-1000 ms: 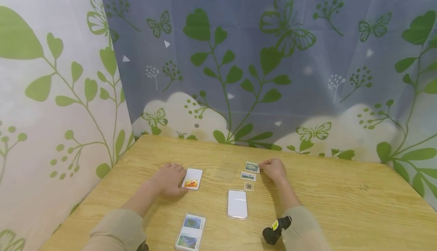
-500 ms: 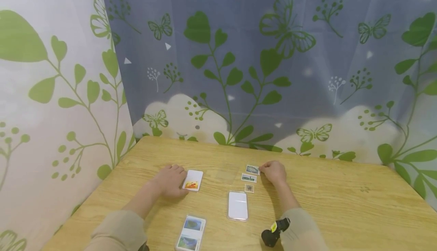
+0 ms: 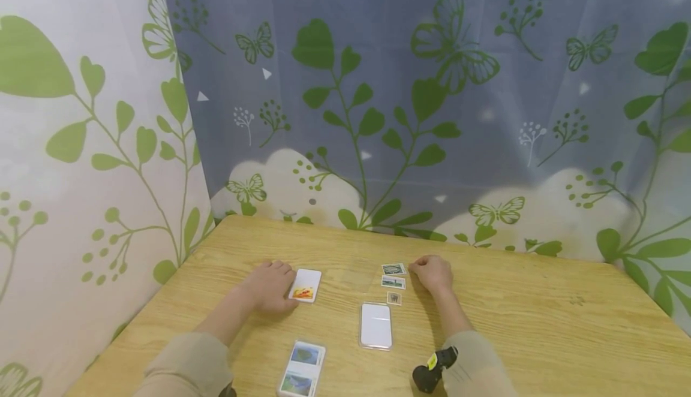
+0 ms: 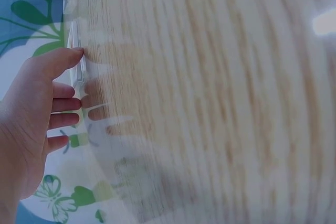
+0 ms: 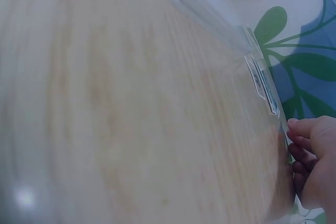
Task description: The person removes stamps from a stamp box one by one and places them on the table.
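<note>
1. The left hand (image 3: pixel 273 287) lies with its fingers relaxed and spaced apart, thumb at the near-left corner of a white rectangular card with an orange-and-yellow picture (image 3: pixel 305 285).
2. The right hand (image 3: pixel 433 273) has its fingers curled and thumb and forefinger together, with nothing visible between them.
3. Just left of its fingertips, slightly apart, lies a small rectangular green-grey picture card (image 3: pixel 393 269).
4. Nearer, just beside that card, is a small oblong green-and-pale picture card (image 3: pixel 393 282); nearer again, a small squarish white-bordered card with a grey-brown picture (image 3: pixel 394 298).
5. Near these is a clear plastic rectangular case with a white face (image 3: pixel 375 325).
6. At the near left stands a white rectangular stack with two blue-green pictures (image 3: pixel 301 369).
7. All lie on a pale wood-grain table (image 3: pixel 518 307).
</note>
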`<state>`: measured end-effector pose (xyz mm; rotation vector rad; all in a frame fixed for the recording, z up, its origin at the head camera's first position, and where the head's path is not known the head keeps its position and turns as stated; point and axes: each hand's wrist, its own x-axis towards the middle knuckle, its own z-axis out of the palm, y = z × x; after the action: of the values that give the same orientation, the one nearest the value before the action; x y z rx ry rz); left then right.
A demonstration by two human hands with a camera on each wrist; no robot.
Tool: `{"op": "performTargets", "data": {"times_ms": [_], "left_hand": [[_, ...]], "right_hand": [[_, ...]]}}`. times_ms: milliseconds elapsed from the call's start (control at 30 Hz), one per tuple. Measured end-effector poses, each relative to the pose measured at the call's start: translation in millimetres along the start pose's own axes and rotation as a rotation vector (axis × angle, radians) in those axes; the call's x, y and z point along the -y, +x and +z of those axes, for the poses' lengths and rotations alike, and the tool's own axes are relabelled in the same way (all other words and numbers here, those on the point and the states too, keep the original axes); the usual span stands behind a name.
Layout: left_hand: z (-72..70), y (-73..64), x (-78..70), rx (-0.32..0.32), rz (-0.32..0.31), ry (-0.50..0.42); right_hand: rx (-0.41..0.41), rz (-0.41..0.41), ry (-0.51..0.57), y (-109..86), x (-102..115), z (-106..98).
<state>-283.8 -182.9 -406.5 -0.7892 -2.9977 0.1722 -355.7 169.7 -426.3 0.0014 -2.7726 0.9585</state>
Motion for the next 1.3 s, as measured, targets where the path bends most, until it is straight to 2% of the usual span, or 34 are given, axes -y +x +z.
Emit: {"op": "performTargets", "data": {"times_ms": [333,767,1033,1300], "left_hand": [[0.7,-0.5,0.8,0.000,0.000,-0.013],[0.4,-0.8,1.0,0.020,-0.006,-0.008],[-2.9,-1.9,-0.1,0.008,0.001,-0.034],[-0.2,0.1,1.6,0.002,0.010,-0.003]], "right_hand": [[0.011,0.017,0.035,-0.4,1.7,-2.2],[0.060,0.047,0.190,2.6,8.4,-6.1],[0.093,0.039,0.287,3.9,24.1,-3.9],[0.106,0.017,0.337,0.1,42.0,0.1]]}}
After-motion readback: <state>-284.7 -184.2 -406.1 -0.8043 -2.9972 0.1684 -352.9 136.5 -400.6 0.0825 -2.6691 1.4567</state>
